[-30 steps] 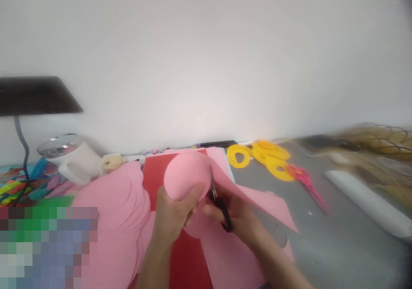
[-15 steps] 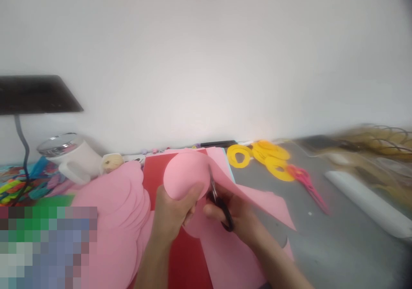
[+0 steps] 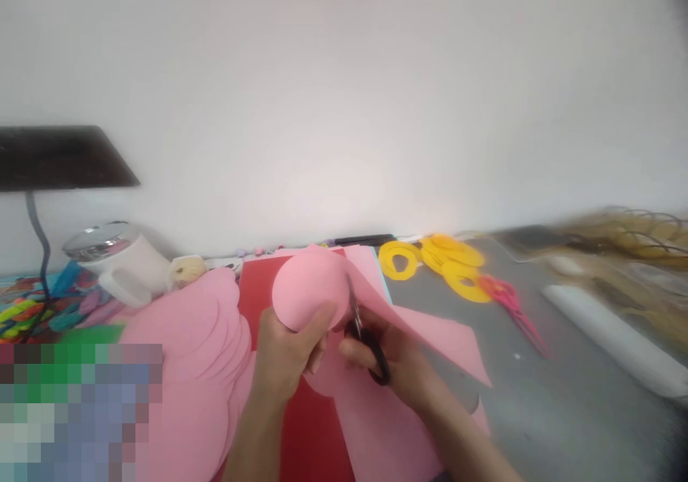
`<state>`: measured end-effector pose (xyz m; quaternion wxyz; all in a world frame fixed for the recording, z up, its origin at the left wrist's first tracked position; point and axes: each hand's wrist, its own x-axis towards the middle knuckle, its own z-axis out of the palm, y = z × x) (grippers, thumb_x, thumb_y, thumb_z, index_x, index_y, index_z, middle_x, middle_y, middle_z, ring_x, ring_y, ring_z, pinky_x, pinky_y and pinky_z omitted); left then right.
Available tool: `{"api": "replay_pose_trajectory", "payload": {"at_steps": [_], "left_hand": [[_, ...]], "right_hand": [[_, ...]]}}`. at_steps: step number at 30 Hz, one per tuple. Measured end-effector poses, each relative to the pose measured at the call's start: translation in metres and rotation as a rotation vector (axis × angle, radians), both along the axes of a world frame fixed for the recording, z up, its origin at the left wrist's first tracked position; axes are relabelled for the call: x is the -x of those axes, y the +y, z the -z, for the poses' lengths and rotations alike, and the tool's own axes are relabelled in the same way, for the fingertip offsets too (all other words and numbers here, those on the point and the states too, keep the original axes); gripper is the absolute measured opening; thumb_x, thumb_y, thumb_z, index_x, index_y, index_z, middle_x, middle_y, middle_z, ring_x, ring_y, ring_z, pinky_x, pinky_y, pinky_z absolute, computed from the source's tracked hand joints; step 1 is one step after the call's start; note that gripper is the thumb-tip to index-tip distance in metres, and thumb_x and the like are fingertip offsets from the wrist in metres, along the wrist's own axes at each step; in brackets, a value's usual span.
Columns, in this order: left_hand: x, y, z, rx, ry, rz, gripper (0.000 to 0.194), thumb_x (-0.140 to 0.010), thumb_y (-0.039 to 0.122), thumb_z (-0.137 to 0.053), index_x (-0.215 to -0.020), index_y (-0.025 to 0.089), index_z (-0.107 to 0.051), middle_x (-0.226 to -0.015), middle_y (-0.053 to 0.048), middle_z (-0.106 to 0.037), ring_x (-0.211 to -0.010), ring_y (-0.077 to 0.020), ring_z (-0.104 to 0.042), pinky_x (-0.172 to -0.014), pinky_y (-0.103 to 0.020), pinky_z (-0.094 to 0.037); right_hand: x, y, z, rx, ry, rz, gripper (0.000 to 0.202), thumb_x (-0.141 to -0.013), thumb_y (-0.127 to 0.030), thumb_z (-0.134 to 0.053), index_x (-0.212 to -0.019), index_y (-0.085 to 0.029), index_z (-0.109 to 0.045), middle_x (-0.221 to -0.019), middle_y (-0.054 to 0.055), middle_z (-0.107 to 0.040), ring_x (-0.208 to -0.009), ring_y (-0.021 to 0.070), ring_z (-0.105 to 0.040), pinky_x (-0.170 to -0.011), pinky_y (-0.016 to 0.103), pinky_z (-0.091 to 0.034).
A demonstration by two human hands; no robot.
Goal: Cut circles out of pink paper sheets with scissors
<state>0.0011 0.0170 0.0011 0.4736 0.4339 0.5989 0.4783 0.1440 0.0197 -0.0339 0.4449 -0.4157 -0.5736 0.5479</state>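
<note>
Got grey flat tabletop (image 3: 559, 425) underneath. At left, overlapping pink round-edged paper cutouts (image 3: 183, 324). Next, flat red paper sheet (image 3: 317, 439); over it, curved pink paper sheet (image 3: 309, 288), pinched in left hand (image 3: 290, 353), narrow grip, thumb on top. Right of that, yellow flat paper rings (image 3: 454, 253), then pink-handled scissors (image 3: 513, 310). In right hand's (image 3: 395, 360) grip: black-handled metal scissors (image 3: 370, 346), blades at pink sheet.

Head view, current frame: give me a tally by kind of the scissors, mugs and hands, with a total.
Scissors: 2 (black-handled scissors, pink scissors)
Mugs: 1 (white mug)
Hands: 2 (left hand, right hand)
Total: 5
</note>
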Motion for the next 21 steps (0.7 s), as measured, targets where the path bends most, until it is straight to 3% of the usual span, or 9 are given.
{"api": "replay_pose_trajectory", "payload": {"at_steps": [4,8,13,21], "left_hand": [[-0.003,0.001,0.002,-0.055,-0.095,0.018,0.043,-0.073,0.036,-0.063,-0.036,0.019,-0.048,-0.032,0.002,-0.044,-0.028,-0.007,-0.036,-0.035,-0.022,-0.029],[-0.004,0.001,0.001,0.014,-0.054,-0.055,0.045,-0.07,0.036,-0.067,-0.035,0.02,-0.045,-0.031,0.004,-0.039,-0.029,-0.0057,-0.032,-0.035,-0.022,-0.027],[-0.004,0.0,0.0,0.031,0.049,-0.025,0.051,-0.068,0.034,-0.068,-0.031,0.021,-0.036,-0.028,0.005,-0.032,-0.029,-0.0056,-0.03,-0.038,-0.023,-0.031],[-0.003,0.0,0.001,0.02,0.057,0.012,0.05,-0.069,0.034,-0.068,-0.031,0.021,-0.038,-0.029,0.004,-0.035,-0.03,-0.0068,-0.033,-0.039,-0.024,-0.033]], "right_hand": [[0.003,-0.001,-0.006,0.051,0.028,-0.058,0.028,-0.076,-0.046,-0.07,-0.083,-0.021,-0.06,-0.063,-0.003,-0.05,-0.057,0.0141,-0.05,-0.055,0.028,-0.046],[0.002,-0.001,-0.003,0.078,0.051,-0.099,0.033,-0.075,-0.051,-0.071,-0.084,-0.021,-0.061,-0.064,-0.003,-0.05,-0.06,0.0151,-0.05,-0.059,0.029,-0.045],[-0.006,0.005,0.007,-0.038,-0.027,-0.075,0.031,-0.074,-0.046,-0.076,-0.084,-0.022,-0.059,-0.067,-0.002,-0.05,-0.067,0.0175,-0.047,-0.059,0.03,-0.041],[-0.005,0.003,0.0,-0.065,-0.025,-0.072,0.034,-0.078,-0.048,-0.071,-0.073,-0.023,-0.049,-0.065,-0.004,-0.039,-0.065,0.016,-0.038,-0.059,0.029,-0.036]]}}
